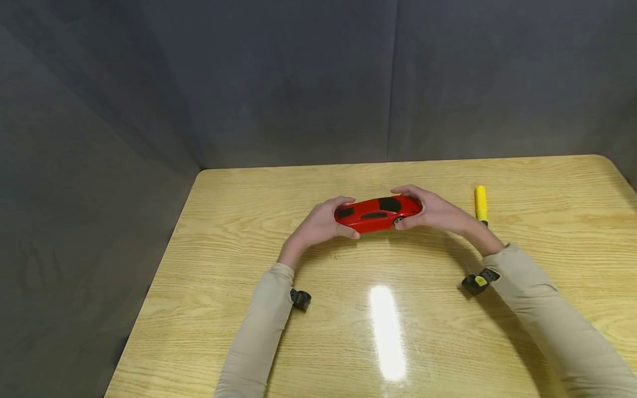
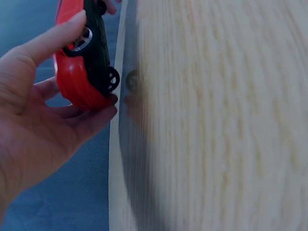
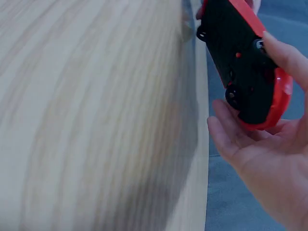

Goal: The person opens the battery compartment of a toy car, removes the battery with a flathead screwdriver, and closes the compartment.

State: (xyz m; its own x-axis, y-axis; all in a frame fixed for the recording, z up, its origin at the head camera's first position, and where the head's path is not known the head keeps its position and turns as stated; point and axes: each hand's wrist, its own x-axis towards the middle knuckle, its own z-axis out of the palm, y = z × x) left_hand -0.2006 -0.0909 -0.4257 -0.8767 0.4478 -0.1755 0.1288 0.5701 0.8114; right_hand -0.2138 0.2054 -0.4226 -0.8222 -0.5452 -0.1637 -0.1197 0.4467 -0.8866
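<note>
Between both hands is a red toy car (image 1: 374, 215) with dark windows and black wheels, raised off the wooden table. My left hand (image 1: 320, 222) grips its left end, thumb along the near side and fingers around the far side. At the other end my right hand (image 1: 429, 211) holds the car, its thumb by a wheel. In the left wrist view the thumb lies against the car's side (image 2: 77, 72) near a wheel. The right wrist view shows the black underside (image 3: 240, 62), with the fingers curled around the end.
A yellow-handled tool (image 1: 480, 203) lies on the wooden table (image 1: 239, 221) beyond the right forearm, its dark end partly hidden behind the wrist. Grey cloth walls (image 1: 298, 83) stand behind and to the left. Light glares on the near tabletop.
</note>
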